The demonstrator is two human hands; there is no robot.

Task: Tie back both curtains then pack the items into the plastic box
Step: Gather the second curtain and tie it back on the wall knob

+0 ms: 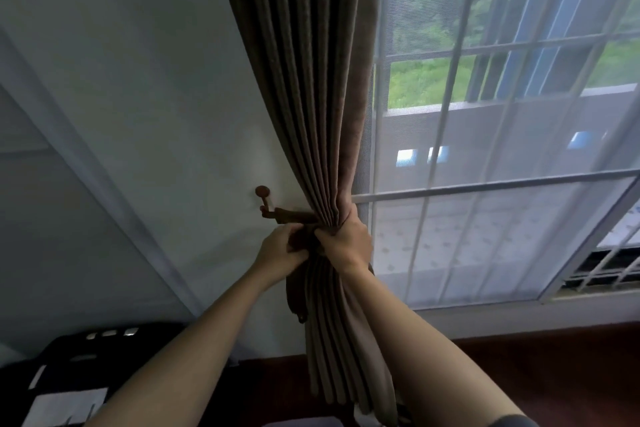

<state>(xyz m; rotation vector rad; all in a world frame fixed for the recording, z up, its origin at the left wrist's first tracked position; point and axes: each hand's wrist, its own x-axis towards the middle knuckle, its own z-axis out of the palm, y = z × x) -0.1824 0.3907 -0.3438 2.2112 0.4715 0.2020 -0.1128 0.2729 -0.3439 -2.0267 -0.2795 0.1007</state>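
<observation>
Brown pleated curtain (311,97) hangs beside the window (502,114), gathered tight into a narrow bundle at about mid-height, fanning out again below toward the dark floor (554,374). Sheer white curtain (485,236) covers the glass to the right of it.

Right hand (348,241) wrapped around the gathered bundle from the window side, fingers closed round the fabric, squeezing the pleats together. Left hand (282,251) just left of it, touching the bundle's wall side, fingers curled and pinching a dark brown tieback (304,237). The tieback's band runs from the left hand's fingers up to a wooden hook (268,204) fixed on the pale wall (138,97), round knob at top. A loose dark end of the tieback hangs down the left edge of the curtain below the hands. Whether the band passes fully round the bundle cannot be told; the hands cover it.

Bottom left: black object (86,357) with white paper patches, blurred. Both forearms bare, reaching up from the lower edge.
</observation>
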